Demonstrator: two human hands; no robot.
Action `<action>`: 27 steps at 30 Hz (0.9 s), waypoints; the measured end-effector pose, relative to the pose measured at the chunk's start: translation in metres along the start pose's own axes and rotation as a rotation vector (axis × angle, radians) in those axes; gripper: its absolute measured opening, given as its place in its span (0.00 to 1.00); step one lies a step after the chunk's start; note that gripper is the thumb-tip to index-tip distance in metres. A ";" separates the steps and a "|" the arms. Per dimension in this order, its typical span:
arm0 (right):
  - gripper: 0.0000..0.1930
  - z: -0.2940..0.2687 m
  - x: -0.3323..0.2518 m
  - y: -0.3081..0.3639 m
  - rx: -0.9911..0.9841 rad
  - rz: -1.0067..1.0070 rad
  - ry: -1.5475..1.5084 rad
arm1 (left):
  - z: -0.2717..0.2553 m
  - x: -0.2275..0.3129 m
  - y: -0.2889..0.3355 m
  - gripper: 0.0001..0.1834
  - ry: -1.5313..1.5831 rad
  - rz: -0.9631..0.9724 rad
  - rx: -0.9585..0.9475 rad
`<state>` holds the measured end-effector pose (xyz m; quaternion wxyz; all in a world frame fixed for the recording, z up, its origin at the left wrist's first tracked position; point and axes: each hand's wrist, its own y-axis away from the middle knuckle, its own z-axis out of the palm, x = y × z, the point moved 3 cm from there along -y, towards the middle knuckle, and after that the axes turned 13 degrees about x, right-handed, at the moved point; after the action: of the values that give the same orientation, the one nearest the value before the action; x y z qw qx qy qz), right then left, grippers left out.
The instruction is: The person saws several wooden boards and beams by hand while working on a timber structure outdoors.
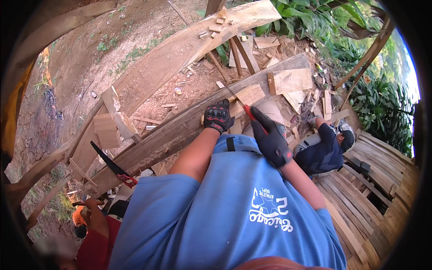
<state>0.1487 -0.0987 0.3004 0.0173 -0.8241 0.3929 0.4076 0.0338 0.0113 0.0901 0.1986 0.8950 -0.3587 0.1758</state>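
A pale wood block [250, 94] lies across a long grey-brown plank [180, 130] in front of me. My left hand [219, 116], in a black glove with red marks, is closed on the near left part of that block; its fingertips are hidden. My right hand [271, 137], gloved alike, is wrapped round the red handle of a hand saw [247, 110]. The saw's thin blade shows almost edge-on, running away and left against the block. Closer to my left arm, a second saw [110, 161] with a dark blade and red handle leans by the plank.
A thick curved board [180, 49] with small offcuts on it spans the far side. Squared wood pieces [292, 81] sit on the plank's right end. One person [321, 146] crouches at right near stacked boards [360, 180]; others in red [101, 238] and orange [78, 217] are lower left.
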 end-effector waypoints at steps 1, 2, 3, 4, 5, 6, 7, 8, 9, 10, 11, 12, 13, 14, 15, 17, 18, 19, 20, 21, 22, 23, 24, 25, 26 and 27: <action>0.24 -0.020 -0.007 0.013 -0.023 -0.027 0.037 | 0.007 -0.005 0.000 0.36 -0.029 -0.007 -0.002; 0.24 -0.040 -0.017 0.024 -0.055 -0.044 0.078 | 0.007 -0.007 0.004 0.36 -0.031 -0.022 0.037; 0.24 -0.048 -0.013 0.027 -0.039 -0.084 0.068 | 0.008 -0.008 0.004 0.36 -0.038 -0.011 0.063; 0.24 -0.053 -0.009 0.028 -0.024 -0.126 0.056 | 0.009 -0.008 0.005 0.36 -0.047 -0.001 0.091; 0.24 -0.056 -0.009 0.031 0.004 -0.159 0.049 | 0.010 -0.006 0.003 0.37 -0.039 0.003 0.066; 0.24 -0.045 -0.007 0.022 -0.002 -0.068 -0.002 | 0.009 -0.005 0.000 0.37 -0.029 0.006 0.042; 0.24 -0.021 -0.004 0.002 -0.008 0.021 -0.055 | 0.008 -0.004 -0.001 0.37 -0.020 0.007 0.020; 0.24 0.001 0.001 -0.015 -0.016 0.106 -0.108 | 0.010 -0.005 0.002 0.37 -0.022 0.036 0.057; 0.23 0.022 0.008 -0.027 -0.010 0.045 0.000 | 0.014 -0.005 0.001 0.37 -0.022 0.066 0.105; 0.23 0.035 0.014 -0.036 -0.007 -0.014 0.104 | 0.017 -0.004 0.000 0.37 -0.028 0.092 0.150; 0.23 0.032 0.006 -0.037 -0.015 0.000 0.095 | 0.015 -0.004 0.003 0.36 -0.038 0.071 0.116; 0.23 0.021 -0.003 -0.031 -0.013 -0.052 0.048 | 0.008 -0.003 0.000 0.36 -0.049 0.054 0.089; 0.24 -0.001 -0.006 -0.018 -0.018 -0.109 0.001 | 0.005 -0.003 0.000 0.36 -0.061 0.027 0.064; 0.24 -0.021 -0.007 -0.003 -0.021 -0.154 -0.040 | 0.007 -0.004 0.001 0.36 -0.060 0.018 0.061; 0.24 -0.038 -0.004 0.007 -0.050 -0.111 -0.026 | 0.010 -0.005 0.002 0.36 -0.065 0.009 0.061; 0.24 -0.062 -0.003 0.020 -0.098 -0.022 0.013 | 0.010 -0.004 0.002 0.36 -0.060 0.003 0.055; 0.24 -0.054 0.001 0.013 -0.075 -0.010 -0.037 | 0.008 -0.003 0.001 0.36 -0.054 0.009 0.049; 0.24 -0.034 0.011 -0.002 -0.054 0.000 -0.087 | 0.008 -0.003 0.001 0.36 -0.048 0.013 0.045; 0.24 -0.014 0.019 -0.016 -0.039 0.007 -0.133 | 0.009 -0.003 0.004 0.35 -0.043 0.019 0.057; 0.24 0.005 0.027 -0.023 -0.020 -0.006 -0.127 | 0.011 -0.003 0.007 0.35 -0.041 0.033 0.072; 0.23 0.025 0.036 -0.036 0.002 -0.035 -0.128 | 0.009 -0.002 0.002 0.34 -0.048 0.046 0.103; 0.23 0.037 0.044 -0.048 0.024 -0.065 -0.137 | 0.006 -0.001 -0.004 0.34 -0.053 0.037 0.085; 0.23 0.041 0.049 -0.051 0.017 -0.080 -0.142 | 0.004 0.001 -0.002 0.33 -0.052 0.024 0.058; 0.22 0.042 0.054 -0.053 0.009 -0.095 -0.147 | 0.001 0.002 0.000 0.32 -0.050 0.011 0.032; 0.21 0.042 0.061 -0.054 0.002 -0.109 -0.147 | -0.001 0.003 0.000 0.32 -0.055 0.006 0.030; 0.22 0.042 0.062 -0.054 0.076 -0.248 -0.174 | -0.003 0.003 0.000 0.32 -0.059 0.000 0.028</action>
<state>0.1788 -0.0862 0.2141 0.1325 -0.8266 0.3003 0.4571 0.0355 0.0107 0.0942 0.1754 0.9024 -0.3619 0.1545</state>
